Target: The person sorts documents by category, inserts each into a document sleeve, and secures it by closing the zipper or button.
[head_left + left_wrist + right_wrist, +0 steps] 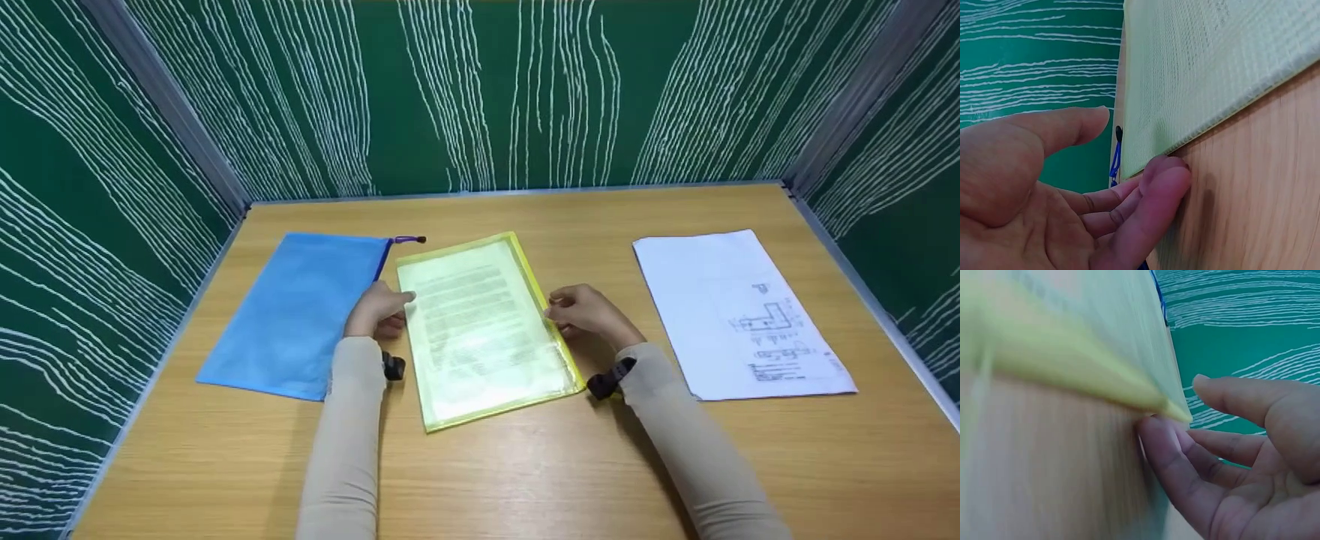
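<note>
A yellow see-through mesh document pouch (487,330), with a printed sheet showing through it, lies between the two hands. My left hand (381,309) is at its left edge, over the right side of a blue document pouch (292,315). In the left wrist view the thumb is raised apart from the fingers (1165,183), whose tips meet the yellow pouch's edge. My right hand (589,313) is at the opposite edge. There the fingertips (1157,436) lie right under the yellow rim, with the thumb (1224,394) held away.
White paper sheets (720,300) with a printed drawing lie at the right of the wooden table (510,480). A purple zip cord (405,239) sticks out from the blue pouch's top corner. Green walls (420,97) with white lines border the table's back and sides.
</note>
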A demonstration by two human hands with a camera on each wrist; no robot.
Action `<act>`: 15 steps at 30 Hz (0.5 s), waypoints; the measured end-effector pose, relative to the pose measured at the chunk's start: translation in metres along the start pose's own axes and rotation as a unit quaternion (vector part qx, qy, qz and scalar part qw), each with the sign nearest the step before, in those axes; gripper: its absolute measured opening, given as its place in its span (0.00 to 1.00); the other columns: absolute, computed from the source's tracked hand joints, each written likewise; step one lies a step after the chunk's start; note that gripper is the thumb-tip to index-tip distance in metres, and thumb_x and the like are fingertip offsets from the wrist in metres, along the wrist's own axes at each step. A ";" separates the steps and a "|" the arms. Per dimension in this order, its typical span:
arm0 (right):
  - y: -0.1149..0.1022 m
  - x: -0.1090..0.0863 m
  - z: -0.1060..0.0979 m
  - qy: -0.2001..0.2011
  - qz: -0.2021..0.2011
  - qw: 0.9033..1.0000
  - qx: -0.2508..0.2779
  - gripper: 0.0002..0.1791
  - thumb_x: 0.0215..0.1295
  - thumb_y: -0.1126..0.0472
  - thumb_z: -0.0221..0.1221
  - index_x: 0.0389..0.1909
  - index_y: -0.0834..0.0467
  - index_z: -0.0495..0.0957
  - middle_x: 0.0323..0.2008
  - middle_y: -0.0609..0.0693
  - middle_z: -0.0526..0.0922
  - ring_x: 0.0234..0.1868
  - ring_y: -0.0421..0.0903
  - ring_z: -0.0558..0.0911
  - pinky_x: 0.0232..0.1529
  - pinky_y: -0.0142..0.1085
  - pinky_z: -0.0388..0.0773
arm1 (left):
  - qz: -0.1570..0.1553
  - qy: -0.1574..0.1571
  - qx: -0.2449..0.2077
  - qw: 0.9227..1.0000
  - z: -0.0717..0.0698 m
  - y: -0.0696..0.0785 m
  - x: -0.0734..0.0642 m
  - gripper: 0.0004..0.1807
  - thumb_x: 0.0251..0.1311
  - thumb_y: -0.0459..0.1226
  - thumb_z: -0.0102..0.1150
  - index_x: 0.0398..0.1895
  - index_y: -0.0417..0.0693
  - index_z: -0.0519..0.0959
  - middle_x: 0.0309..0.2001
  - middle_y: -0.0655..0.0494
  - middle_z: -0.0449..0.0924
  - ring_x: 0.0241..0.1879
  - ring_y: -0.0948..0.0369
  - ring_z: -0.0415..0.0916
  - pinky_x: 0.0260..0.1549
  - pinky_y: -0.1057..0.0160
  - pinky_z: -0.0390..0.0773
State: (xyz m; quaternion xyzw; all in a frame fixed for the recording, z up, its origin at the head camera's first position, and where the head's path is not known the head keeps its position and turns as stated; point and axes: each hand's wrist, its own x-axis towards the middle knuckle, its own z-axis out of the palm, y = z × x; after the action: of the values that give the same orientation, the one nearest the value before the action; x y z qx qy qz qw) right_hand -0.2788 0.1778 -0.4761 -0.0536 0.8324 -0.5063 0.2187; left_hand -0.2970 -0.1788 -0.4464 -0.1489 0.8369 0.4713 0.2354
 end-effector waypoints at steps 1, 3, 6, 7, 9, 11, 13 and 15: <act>0.000 0.001 0.001 0.002 -0.001 1.000 -0.002 0.34 0.70 0.59 0.54 0.72 0.67 0.55 0.63 0.67 0.69 0.41 0.45 0.80 0.40 0.35 0.81 | -0.002 0.001 -0.004 1.000 0.001 0.000 0.000 0.42 0.66 0.50 0.52 0.76 0.45 0.45 0.40 0.47 0.75 0.28 0.58 0.77 0.27 0.61 0.81; 0.000 0.001 0.003 0.010 -0.002 1.000 -0.006 0.33 0.69 0.60 0.55 0.71 0.67 0.56 0.59 0.67 0.72 0.38 0.44 0.79 0.37 0.34 0.81 | 0.001 0.006 -0.004 1.000 0.002 0.001 0.001 0.39 0.66 0.50 0.53 0.73 0.44 0.50 0.40 0.47 0.76 0.28 0.58 0.78 0.27 0.60 0.81; 0.001 0.002 0.006 0.020 -0.007 1.000 -0.013 0.30 0.67 0.63 0.56 0.69 0.67 0.61 0.50 0.63 0.76 0.33 0.42 0.78 0.32 0.31 0.79 | 0.007 0.011 -0.003 1.000 0.004 0.001 0.001 0.37 0.66 0.47 0.54 0.71 0.43 0.52 0.41 0.46 0.75 0.28 0.57 0.79 0.26 0.60 0.82; 0.001 0.002 0.007 0.023 -0.008 1.000 -0.014 0.28 0.67 0.65 0.56 0.67 0.67 0.64 0.46 0.61 0.76 0.31 0.42 0.77 0.30 0.31 0.78 | 0.009 0.013 -0.003 1.000 0.005 0.000 0.002 0.36 0.65 0.46 0.55 0.70 0.42 0.54 0.41 0.46 0.75 0.27 0.57 0.79 0.26 0.60 0.82; 0.001 0.002 0.008 0.025 -0.011 1.000 -0.012 0.23 0.66 0.66 0.56 0.61 0.68 0.70 0.38 0.56 0.74 0.28 0.41 0.74 0.27 0.30 0.76 | 0.016 0.015 -0.004 1.000 0.007 0.000 0.002 0.32 0.65 0.42 0.56 0.67 0.40 0.58 0.42 0.45 0.73 0.26 0.57 0.79 0.26 0.60 0.82; 0.002 0.002 0.009 0.027 -0.011 1.000 -0.002 0.20 0.65 0.68 0.57 0.57 0.68 0.72 0.35 0.54 0.73 0.26 0.41 0.73 0.26 0.30 0.75 | 0.026 0.017 -0.006 0.999 0.009 -0.001 0.002 0.24 0.64 0.38 0.56 0.59 0.39 0.63 0.42 0.46 0.71 0.26 0.57 0.78 0.26 0.61 0.82; 0.002 0.002 0.010 0.030 -0.007 0.999 0.011 0.21 0.64 0.68 0.58 0.58 0.68 0.72 0.36 0.53 0.73 0.25 0.41 0.74 0.25 0.30 0.77 | 0.036 0.023 -0.007 0.999 0.011 -0.002 0.003 0.15 0.63 0.35 0.56 0.47 0.40 0.66 0.41 0.46 0.70 0.26 0.57 0.77 0.26 0.61 0.81; 0.003 0.001 0.010 0.031 -0.002 0.999 0.022 0.25 0.64 0.67 0.58 0.62 0.68 0.69 0.39 0.55 0.75 0.25 0.40 0.75 0.26 0.31 0.78 | 0.047 0.030 -0.005 0.998 0.013 -0.003 0.003 0.11 0.62 0.34 0.56 0.41 0.42 0.65 0.40 0.47 0.69 0.27 0.57 0.77 0.26 0.62 0.80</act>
State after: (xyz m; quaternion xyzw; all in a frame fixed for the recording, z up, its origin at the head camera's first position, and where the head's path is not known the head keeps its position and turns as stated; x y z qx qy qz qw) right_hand -0.2753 0.1707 -0.4827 -0.0345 0.8271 -0.5266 0.1931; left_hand -0.2951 -0.1695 -0.4563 -0.1247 0.8472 0.4813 0.1870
